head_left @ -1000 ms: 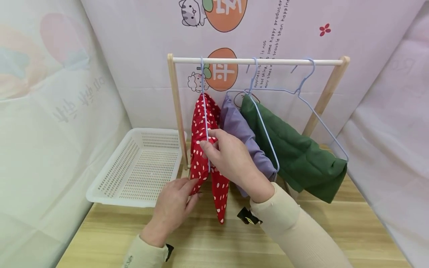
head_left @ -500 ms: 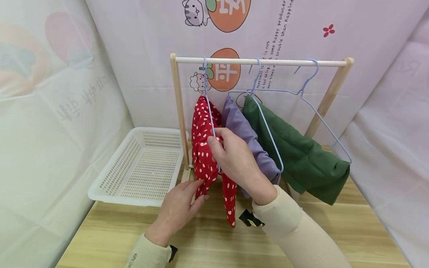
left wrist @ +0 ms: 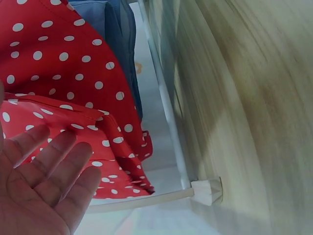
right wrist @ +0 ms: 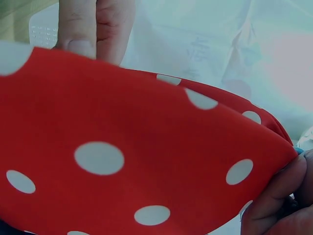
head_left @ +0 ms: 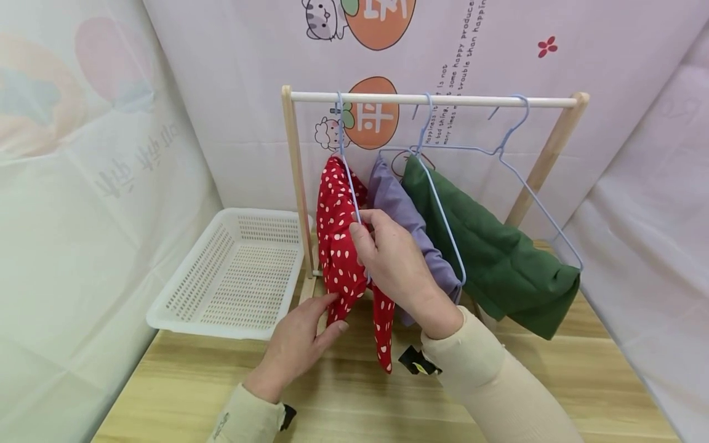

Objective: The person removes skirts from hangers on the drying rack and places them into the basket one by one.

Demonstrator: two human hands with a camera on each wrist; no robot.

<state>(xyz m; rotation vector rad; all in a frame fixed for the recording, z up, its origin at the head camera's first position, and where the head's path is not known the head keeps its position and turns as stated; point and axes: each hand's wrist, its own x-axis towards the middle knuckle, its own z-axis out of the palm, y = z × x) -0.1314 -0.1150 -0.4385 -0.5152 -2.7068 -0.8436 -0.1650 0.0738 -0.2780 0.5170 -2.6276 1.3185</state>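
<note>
A red cloth with white dots [head_left: 335, 246] is draped over a light-blue wire hanger [head_left: 351, 179] at the left end of the rack. My right hand [head_left: 396, 264] pinches the hanger's sloping arm between thumb and fingers; the right wrist view shows those fingers [right wrist: 274, 200] at the cloth's corner. Low at the cloth's near edge is my left hand [head_left: 296, 338], its fingers touching the fabric. In the left wrist view that hand [left wrist: 49, 186] has its fingers extended and apart beside the dotted folds. One end of the cloth hangs below the right hand.
A wooden rack with a white rail [head_left: 382, 98] stands on the wood-grain table [head_left: 354, 406]. Purple cloth [head_left: 399, 203] and green cloth [head_left: 487, 258] hang on two more blue hangers to the right. The white plastic basket [head_left: 221, 331] sits at left, beside the rack's post.
My right hand has swung the hanger's near end a little to the right, and the red cloth has moved with it. My left hand has shifted slightly right, staying at the cloth's edge.
</note>
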